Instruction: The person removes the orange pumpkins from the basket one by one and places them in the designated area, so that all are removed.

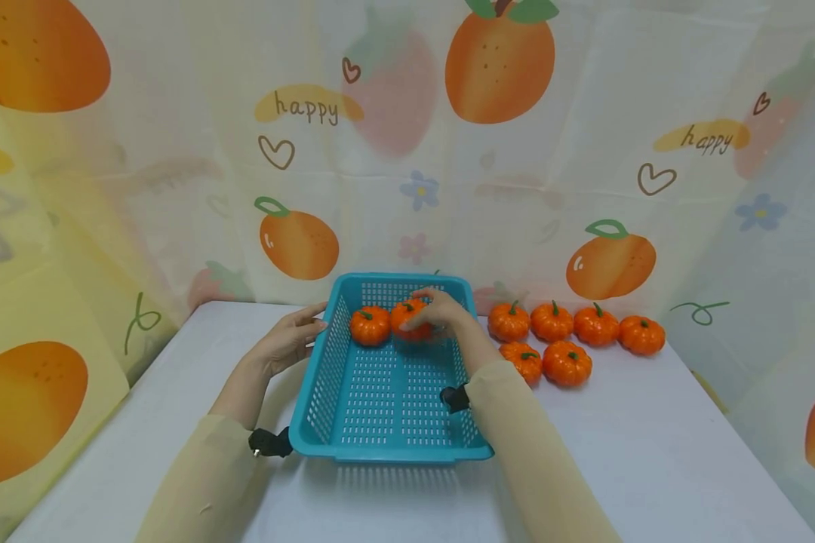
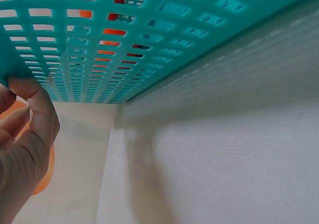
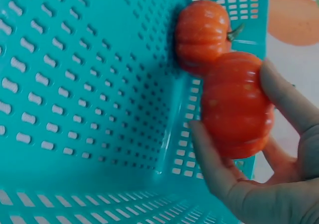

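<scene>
In the head view, a blue-green plastic basket [image 1: 373, 454] with perforated walls stands on the table. My right hand [image 1: 441, 313] is inside its far part and grips a small orange pumpkin [image 3: 237, 107] between thumb and fingers. A second pumpkin [image 1: 370, 326] lies in the far left part of the basket, right beside the held one; its green stem shows in the right wrist view. My left hand [image 1: 288, 341] holds the basket's left rim near the far end, its bent fingers at the edge in the left wrist view.
To the right of the basket, several more pumpkins [image 1: 567, 363] lie on the white table [image 1: 652, 452] in two rows. Behind the table hangs a fruit-print cloth [image 1: 380, 188], close to the basket's far end. Another printed cloth [image 1: 27, 286] borders the left side.
</scene>
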Demonstrator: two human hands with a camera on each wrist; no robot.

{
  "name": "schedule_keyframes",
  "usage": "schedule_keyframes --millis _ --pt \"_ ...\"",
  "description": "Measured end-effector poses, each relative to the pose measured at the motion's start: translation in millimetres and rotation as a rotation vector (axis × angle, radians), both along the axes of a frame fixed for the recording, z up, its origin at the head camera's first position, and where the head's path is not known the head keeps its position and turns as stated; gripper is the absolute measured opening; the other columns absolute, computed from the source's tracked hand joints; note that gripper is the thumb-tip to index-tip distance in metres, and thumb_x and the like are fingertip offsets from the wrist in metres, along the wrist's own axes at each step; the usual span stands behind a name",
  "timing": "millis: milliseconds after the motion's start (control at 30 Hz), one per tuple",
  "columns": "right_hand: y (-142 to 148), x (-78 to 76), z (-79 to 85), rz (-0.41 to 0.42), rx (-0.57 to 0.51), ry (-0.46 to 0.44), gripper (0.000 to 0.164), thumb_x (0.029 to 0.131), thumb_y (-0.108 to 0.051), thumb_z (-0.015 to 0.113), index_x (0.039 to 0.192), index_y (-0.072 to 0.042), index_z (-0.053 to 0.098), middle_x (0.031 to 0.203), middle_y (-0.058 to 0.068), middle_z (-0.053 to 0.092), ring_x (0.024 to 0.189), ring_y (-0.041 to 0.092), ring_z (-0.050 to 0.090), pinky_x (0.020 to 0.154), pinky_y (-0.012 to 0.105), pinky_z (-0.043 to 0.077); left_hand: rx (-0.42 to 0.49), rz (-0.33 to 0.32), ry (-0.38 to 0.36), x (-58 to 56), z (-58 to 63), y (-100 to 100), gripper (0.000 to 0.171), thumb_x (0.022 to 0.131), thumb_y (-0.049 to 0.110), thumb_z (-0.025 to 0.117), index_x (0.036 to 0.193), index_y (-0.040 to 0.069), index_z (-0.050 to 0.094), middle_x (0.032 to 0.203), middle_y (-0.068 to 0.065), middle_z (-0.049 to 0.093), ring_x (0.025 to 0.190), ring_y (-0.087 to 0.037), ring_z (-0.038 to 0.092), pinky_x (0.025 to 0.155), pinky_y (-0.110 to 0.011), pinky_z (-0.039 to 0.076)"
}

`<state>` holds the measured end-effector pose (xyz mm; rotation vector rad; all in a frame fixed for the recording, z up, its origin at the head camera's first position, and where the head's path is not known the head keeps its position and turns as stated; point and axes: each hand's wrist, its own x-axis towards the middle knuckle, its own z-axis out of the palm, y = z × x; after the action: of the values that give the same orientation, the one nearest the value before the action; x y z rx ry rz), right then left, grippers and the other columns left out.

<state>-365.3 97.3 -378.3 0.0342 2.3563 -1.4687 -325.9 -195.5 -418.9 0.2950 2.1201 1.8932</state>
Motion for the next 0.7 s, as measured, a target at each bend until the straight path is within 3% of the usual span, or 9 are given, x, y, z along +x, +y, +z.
schedule_keyframes --millis 200,400,700 --pt "-0.6 -3.8 8.4 -0.071 -0.182 0.023 0.084 0.079 -0.01 0.082 0.15 -0.022 0.037 0.155 0.017 0.034 0.133 0.04 0.05 0.101 0.054 0.052 -0.009 -0.001 0.0 -0.9 -0.6 -0.6 0.063 0.103 0.02 0.051 0.158 0.011 0.022 0.11 -0.002 0.058 0.094 -0.009 0.067 0.084 -0.026 0.059" --pt "2.0 -1.1 22.0 -0.068 -0.322 0.071 0.081 0.084 -0.012 0.078 0.151 -0.021 0.033 0.157 0.016 0.031 0.134 0.039 0.049 0.101 0.052 0.052 -0.01 0.001 0.0 0.4 -0.1 -0.5 0.064 0.103 0.021 0.052 0.158 0.011 0.021 0.11 -0.001 0.057 0.094 -0.009 0.067 0.084 -0.026 0.059" --pt "11.4 5.2 44.5 -0.014 -0.394 0.164 0.069 0.088 -0.011 0.072 0.147 -0.014 0.036 0.15 0.016 0.038 0.13 0.038 0.051 0.101 0.051 0.052 -0.016 0.01 0.005 1.8 0.0 -0.8 0.066 0.102 0.025 0.054 0.158 0.013 0.022 0.113 -0.001 0.058 0.098 -0.012 0.068 0.086 -0.027 0.058"
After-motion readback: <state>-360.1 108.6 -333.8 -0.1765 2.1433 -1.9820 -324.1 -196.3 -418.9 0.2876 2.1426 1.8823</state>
